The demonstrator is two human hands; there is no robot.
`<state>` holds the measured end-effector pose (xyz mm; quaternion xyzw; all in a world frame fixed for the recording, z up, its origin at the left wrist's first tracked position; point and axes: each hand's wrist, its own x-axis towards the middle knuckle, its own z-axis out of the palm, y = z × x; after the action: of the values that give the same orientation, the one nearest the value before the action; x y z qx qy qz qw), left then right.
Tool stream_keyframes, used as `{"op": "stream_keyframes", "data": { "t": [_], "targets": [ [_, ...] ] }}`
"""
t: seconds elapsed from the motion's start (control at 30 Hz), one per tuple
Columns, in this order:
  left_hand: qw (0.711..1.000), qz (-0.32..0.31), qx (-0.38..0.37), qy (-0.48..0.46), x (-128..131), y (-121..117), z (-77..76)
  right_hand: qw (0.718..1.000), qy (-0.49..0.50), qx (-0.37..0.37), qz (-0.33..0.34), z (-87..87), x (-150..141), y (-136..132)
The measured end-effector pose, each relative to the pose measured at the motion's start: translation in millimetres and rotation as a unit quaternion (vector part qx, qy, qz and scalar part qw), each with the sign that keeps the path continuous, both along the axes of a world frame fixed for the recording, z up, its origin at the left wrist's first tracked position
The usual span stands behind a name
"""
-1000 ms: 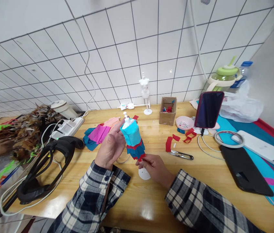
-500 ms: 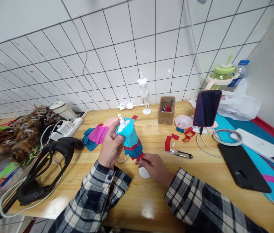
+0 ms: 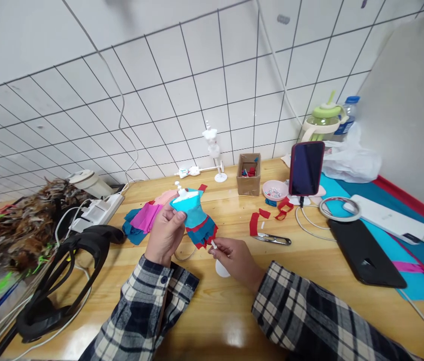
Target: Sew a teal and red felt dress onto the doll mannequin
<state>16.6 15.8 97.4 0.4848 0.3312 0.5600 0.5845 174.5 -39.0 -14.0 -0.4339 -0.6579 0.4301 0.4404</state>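
A small white mannequin (image 3: 182,191) wears a light-blue bodice (image 3: 189,206) and a layered dark-blue skirt (image 3: 201,232) with red trim. My left hand (image 3: 166,228) is closed around its upper side, the thumb against the bodice. Below the hem, the thumb and fingers of my right hand (image 3: 236,258) pinch the white stand rod (image 3: 214,244). The round white base (image 3: 221,269) shows partly behind that hand. The mannequin leans to the left, held over the table.
Thread snips (image 3: 272,239) lie beside red scraps (image 3: 253,224) on the right. Behind are a cardboard box (image 3: 248,185), a pink bead bowl (image 3: 275,190), a propped phone (image 3: 305,168) and a bare mannequin (image 3: 212,143). A black headset (image 3: 61,281) and coloured fabric (image 3: 146,218) occupy the left.
The mannequin has turned in my hands, so the bodice and flared skirt show more broadly. More of the white rod shows at my right fingertips. The whole view has shifted slightly.
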Motion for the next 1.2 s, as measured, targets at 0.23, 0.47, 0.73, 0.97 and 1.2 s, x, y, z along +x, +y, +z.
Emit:
{"op": "stream_keyframes", "data": {
  "t": [0.23, 0.47, 0.73, 0.97, 1.2],
  "targets": [
    [0.987, 0.002, 0.061, 0.152, -20, -6, -17.8, 0.991, -0.042, 0.057, -0.113, -0.1, 18, 22],
    [0.847, 0.147, 0.113, 0.498, -56, -24, -83.3, 0.981, -0.046, 0.062, -0.181, -7.7, 27, 73],
    [0.768, 0.106, 0.179, 0.606, -70, -21, -121.8, 0.973, -0.045, 0.057, -0.217, -13.7, 19, 90],
    [0.772, 0.101, 0.184, 0.6, -67, -22, -126.1, 0.972, -0.057, 0.046, -0.223, -10.7, 27, 105],
    [0.76, 0.102, 0.197, 0.611, -68, -23, -124.9, 0.979, -0.061, 0.046, -0.191, -10.8, 35, 108]
  ]
}}
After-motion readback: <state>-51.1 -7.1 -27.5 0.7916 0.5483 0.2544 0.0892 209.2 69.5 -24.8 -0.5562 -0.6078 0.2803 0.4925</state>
